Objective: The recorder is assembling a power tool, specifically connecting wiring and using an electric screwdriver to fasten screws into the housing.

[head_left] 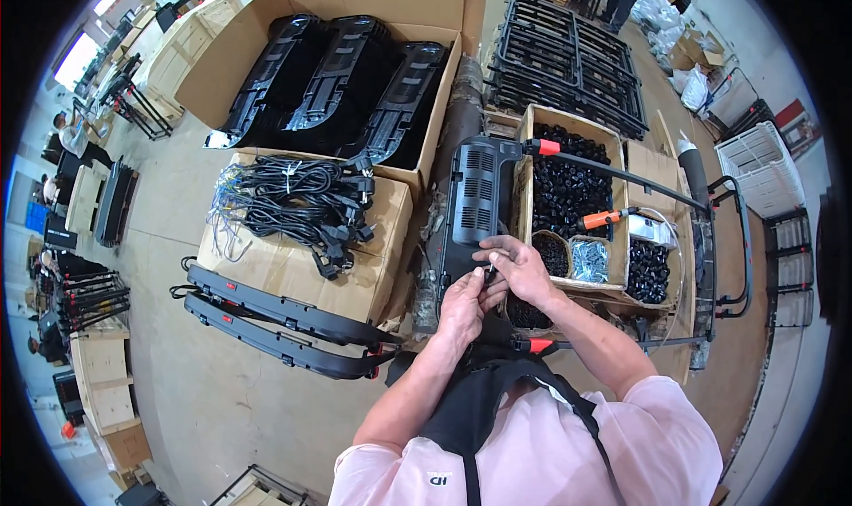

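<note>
My left hand [465,305] and right hand [522,270] meet in front of me, fingertips pinched together. Between them shows a small dark piece, too small to name. Just beyond my hands lies a black plastic housing with vent slots [476,191], part of a long black frame. The frame's far tube [621,174] runs to the right and carries red end pieces. Close to my right hand stands a wooden parts box [530,186]. It holds black plastic knobs or caps [572,182], small dark screws [550,254] and silvery bolts [588,259].
An orange-and-black power screwdriver [605,218] lies over the parts box. Left of me, bundled black cables [297,200] rest on a cardboard box [390,240]; two long black bars [284,304] lie before it. Behind, an open carton [453,62] holds black shells. Black frames [568,62] are stacked beyond.
</note>
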Motion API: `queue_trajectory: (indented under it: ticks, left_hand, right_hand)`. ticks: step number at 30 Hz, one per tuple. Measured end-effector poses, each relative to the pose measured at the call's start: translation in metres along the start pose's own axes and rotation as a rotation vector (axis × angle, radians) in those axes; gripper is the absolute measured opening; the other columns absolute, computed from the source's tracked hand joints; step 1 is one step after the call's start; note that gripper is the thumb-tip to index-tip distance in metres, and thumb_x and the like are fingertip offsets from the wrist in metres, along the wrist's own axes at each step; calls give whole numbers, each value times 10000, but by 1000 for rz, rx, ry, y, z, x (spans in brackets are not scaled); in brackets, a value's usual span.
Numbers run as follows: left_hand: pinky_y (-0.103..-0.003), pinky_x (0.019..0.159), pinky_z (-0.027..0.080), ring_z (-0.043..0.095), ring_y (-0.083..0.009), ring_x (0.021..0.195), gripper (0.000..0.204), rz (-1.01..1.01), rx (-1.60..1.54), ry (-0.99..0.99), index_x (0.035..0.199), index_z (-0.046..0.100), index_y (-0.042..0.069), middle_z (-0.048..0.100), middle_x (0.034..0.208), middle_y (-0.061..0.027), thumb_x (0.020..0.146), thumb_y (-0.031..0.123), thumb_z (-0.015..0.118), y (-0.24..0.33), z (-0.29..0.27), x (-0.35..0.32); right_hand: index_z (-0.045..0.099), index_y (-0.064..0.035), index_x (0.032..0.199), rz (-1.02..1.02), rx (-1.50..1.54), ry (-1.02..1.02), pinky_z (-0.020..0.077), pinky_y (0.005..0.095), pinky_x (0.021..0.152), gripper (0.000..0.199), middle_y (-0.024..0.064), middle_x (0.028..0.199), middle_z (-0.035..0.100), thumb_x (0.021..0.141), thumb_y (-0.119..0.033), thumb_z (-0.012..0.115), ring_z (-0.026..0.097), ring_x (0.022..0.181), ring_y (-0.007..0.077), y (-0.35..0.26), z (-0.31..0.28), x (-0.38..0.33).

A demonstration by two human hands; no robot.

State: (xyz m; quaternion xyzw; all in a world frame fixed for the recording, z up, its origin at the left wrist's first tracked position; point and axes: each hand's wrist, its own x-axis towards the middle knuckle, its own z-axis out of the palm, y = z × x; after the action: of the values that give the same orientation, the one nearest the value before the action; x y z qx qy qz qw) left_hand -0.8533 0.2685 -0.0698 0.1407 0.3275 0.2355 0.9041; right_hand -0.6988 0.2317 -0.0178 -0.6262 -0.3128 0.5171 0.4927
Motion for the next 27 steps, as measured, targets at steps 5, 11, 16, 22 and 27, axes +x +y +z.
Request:
queue_trajectory:
  ticks: [5,11,16,22,27]
  left_hand:
    - [-344,801,657,765,-235,905,276,-30,-18,71,1184,603,2,735,1074,-156,1118,257,522,-9,9,8]
    - [-344,757,655,754,-221,832,266,-12,-68,137,1140,604,20,729,1019,-131,1126,265,502,-14,13,22]
    - [-366,746,633,725,-220,807,251,2,-71,183,1150,616,35,721,1015,-97,1124,259,504,-10,11,32]
    - [-423,946,592,720,-274,1052,445,30,-86,46,1321,572,-2,706,1210,-171,1140,377,423,7,29,28]
    - [-413,961,586,718,-296,1084,466,-42,85,3,1375,550,4,698,1266,-180,1127,386,452,2,21,12]
  right_hand:
    - [580,2,1257,-201,-495,-23,603,370,727,243,183,1165,747,1052,-129,567,737,804,222,2,-15,2]
    - [655,-14,1142,-470,-879,-45,542,460,876,221,164,1037,733,981,-165,656,697,969,351,4,-26,3]
    - [724,-38,1048,-788,-1117,-75,521,409,905,294,108,1025,692,803,-185,793,651,1019,299,-29,-22,2]
    - [725,-36,1028,-868,-1106,-25,524,419,892,256,125,1015,683,822,-176,783,641,1002,318,-33,-34,58]
    - [736,-39,1022,-1018,-1076,109,516,424,914,262,104,1042,700,809,-180,795,649,1023,312,-32,-43,150]
